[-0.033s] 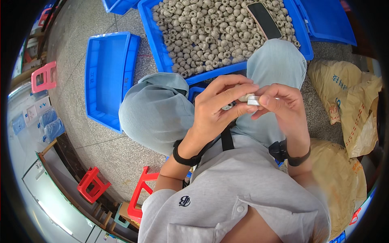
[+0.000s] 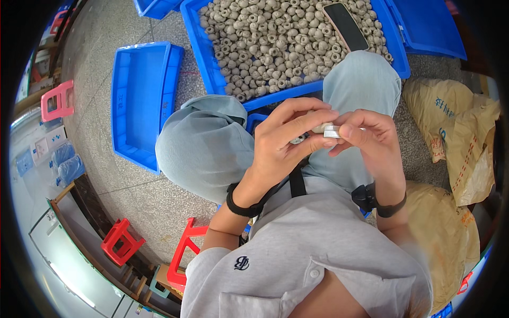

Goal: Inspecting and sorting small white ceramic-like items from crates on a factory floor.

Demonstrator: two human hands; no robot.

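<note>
Left hand: your left hand (image 2: pixel 278 146), at frame centre, has its fingers closed round a small grey ring-shaped part (image 2: pixel 319 127), pinched between thumb and fingertips.
Right hand: your right hand (image 2: pixel 371 140), just right of centre, is clamped on a small white block-shaped piece (image 2: pixel 332 131), its end touching the grey part.
Item in hand: the grey part sits where both hands meet, above your lap, touching the white piece; how the two fit is too small to tell.
Step in hand: by the look of it, you are working the white piece against the single part, mid-handling rather than picking or dropping.
Next move calls for: likely a steady pinch from the left hand and fine pressure from the right, so the part does not slip.
Stock: large blue tray (image 2: pixel 209 63), top centre of frame, filled with grey ring-shaped parts (image 2: pixel 265 42); a dark phone (image 2: pixel 345 25) lies on them.
Spare tray: blue tray (image 2: pixel 139 100), upper left, on the floor.
Surroundings: tan sacks (image 2: pixel 456 143) at right; red stools (image 2: pixel 123 241) at lower left.
</note>
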